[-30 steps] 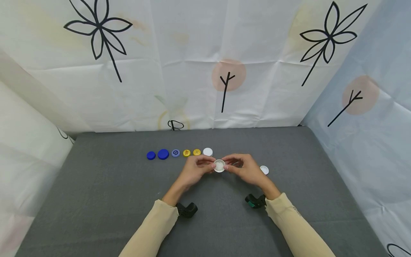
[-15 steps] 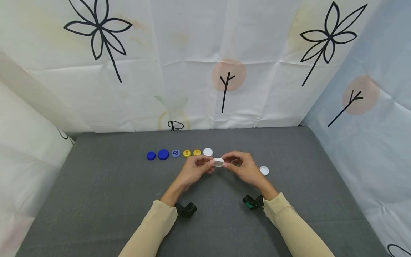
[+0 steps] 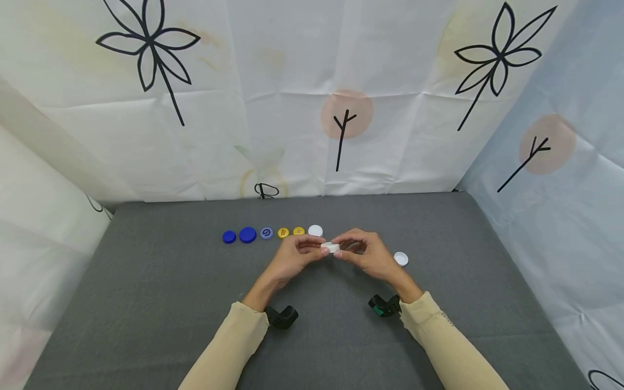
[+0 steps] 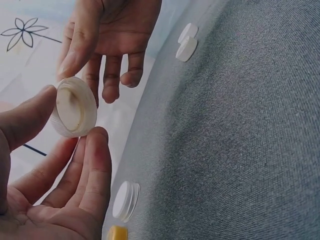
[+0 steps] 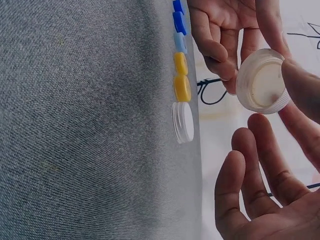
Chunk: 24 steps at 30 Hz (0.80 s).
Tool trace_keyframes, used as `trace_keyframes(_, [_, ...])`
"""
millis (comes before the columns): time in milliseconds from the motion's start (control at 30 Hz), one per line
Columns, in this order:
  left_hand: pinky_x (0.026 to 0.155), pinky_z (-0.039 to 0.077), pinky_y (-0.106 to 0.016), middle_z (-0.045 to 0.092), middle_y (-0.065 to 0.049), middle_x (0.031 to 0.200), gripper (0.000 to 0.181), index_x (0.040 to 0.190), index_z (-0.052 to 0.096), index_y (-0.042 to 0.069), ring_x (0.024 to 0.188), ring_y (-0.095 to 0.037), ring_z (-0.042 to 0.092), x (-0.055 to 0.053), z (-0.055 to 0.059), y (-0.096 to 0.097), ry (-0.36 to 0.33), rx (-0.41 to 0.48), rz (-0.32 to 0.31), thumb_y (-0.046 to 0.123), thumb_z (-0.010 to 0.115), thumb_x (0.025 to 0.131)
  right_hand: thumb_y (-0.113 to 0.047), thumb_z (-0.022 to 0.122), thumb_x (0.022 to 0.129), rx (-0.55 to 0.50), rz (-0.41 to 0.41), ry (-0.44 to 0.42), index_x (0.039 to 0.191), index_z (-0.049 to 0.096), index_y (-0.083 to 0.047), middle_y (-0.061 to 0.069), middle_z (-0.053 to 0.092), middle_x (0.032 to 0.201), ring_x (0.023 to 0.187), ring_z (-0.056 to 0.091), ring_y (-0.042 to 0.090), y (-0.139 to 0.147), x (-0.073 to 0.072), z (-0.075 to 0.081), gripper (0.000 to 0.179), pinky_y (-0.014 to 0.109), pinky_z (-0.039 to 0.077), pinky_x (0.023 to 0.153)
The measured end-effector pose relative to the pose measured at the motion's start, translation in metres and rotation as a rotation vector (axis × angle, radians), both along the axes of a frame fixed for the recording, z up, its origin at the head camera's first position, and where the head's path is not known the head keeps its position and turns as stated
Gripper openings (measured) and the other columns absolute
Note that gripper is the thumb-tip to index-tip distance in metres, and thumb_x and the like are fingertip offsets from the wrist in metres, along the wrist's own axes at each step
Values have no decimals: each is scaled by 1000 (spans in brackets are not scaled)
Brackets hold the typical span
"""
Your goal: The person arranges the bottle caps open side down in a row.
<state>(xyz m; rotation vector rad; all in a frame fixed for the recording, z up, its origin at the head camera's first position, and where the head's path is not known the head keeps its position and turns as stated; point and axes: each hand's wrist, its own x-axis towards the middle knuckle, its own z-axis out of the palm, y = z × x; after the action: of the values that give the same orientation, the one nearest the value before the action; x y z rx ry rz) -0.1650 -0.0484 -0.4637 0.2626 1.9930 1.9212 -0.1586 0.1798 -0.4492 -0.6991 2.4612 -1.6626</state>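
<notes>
A white ridged bottle cap is held up between both hands over the grey table. My left hand pinches its left edge with thumb and fingertips, and my right hand has thumb and index finger at the right edge. In the left wrist view, the hollow inside of the bottle cap shows, with faint brownish marks. From the right wrist view, the right thumb overlaps the rim, while the other right fingers are spread below, off the cap.
Along the back runs a row of caps: dark blue, light blue, yellow and white. Right of the right hand lies a white cap; another white cap appears beside it in the left wrist view. Printed cloth walls enclose the table.
The held bottle cap has turned: its hollow inside faced the head camera a second ago, and now its side and top show. Both hands shift slightly left; the other caps stay put.
</notes>
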Motion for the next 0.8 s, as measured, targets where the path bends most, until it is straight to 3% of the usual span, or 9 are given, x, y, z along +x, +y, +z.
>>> trace_keyframes(400, [85,57,-34,70,-14,112,36,123,68,-1,100,-22,70,1,0,-3,61,30,-53,4,78,90,-9,80,89,50,28,-67,124,70,-2,11,68,114,102,63,37,0,-1,2,37,44,53,86])
trace_keyframes(533, [85,57,-35,70,-12,113,35,121,70,0,101,-24,70,-3,-1,-2,192,-62,-73,6,80,88,-9,81,88,70,39,-53,124,70,-1,11,68,113,102,64,35,2,-4,0,39,47,53,86])
trace_keyframes(667, [86,55,-38,71,-7,110,34,117,73,3,102,-23,66,-13,-1,2,359,-222,-93,11,84,85,-7,81,87,89,39,-32,123,70,0,12,68,113,102,64,33,3,-9,0,39,46,54,86])
trace_keyframes(800, [85,55,-40,72,-6,109,33,115,74,4,104,-24,64,-27,2,7,425,-331,-117,12,85,84,-5,80,87,105,24,-24,123,69,2,14,67,113,101,64,35,3,-18,-1,38,45,54,85])
